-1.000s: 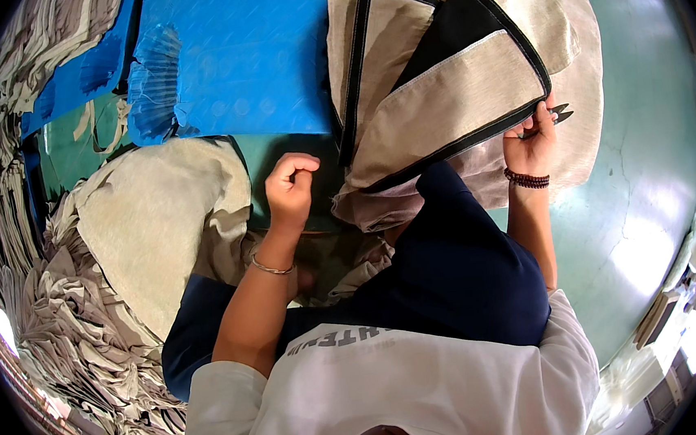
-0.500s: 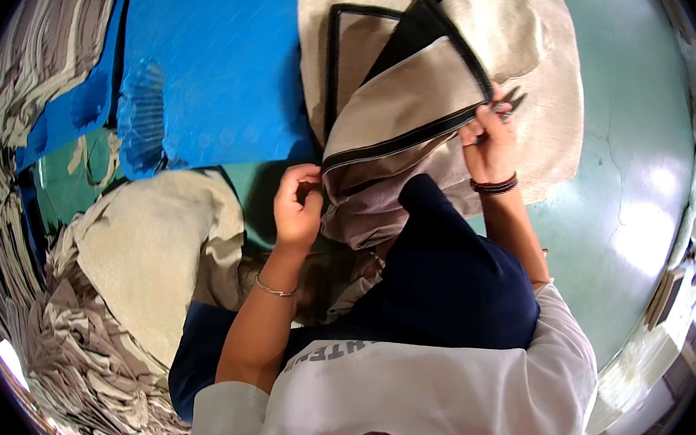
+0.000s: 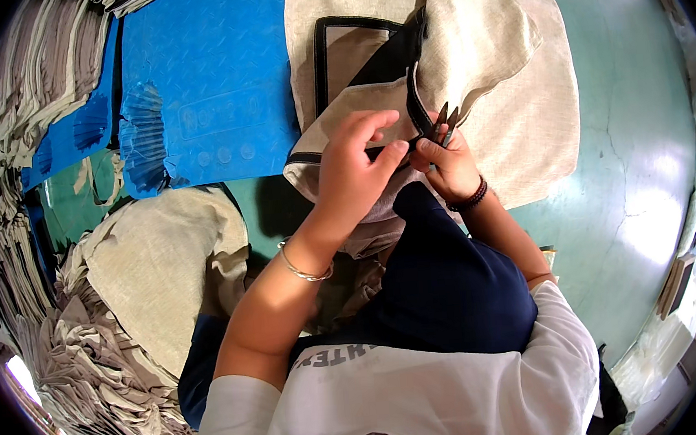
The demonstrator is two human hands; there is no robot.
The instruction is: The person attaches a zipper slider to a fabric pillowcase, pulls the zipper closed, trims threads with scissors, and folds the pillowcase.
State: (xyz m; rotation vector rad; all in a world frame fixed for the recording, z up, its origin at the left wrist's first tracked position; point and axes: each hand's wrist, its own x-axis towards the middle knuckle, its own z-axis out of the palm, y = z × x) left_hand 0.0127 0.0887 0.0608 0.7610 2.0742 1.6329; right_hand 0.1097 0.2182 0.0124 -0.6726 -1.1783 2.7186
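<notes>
A beige cloth piece with black binding (image 3: 417,101) lies across my lap, one bound corner lifted. My right hand (image 3: 452,172) pinches that corner between thumb and fingers. Tucked in the same hand is a small pair of dark thread snips (image 3: 444,125), blades pointing up and away from me. Just left of the corner is my left hand (image 3: 353,172), thumb and forefinger apart around the binding's edge. Whether its thumb touches the cloth I cannot tell. Under the lifted part, a larger beige cloth (image 3: 512,115) spreads over the work area.
A blue plastic sheet (image 3: 215,81) with a crumpled corner lies at the far left. Another beige cloth (image 3: 151,257) is heaped by my left arm. Folded cloths (image 3: 34,70) are stacked along the left side. Green floor (image 3: 634,113) extends on the right.
My left hand has moved right and up to the bound corner. My right hand has come left and slightly nearer, carrying the corner and the snips with it.
</notes>
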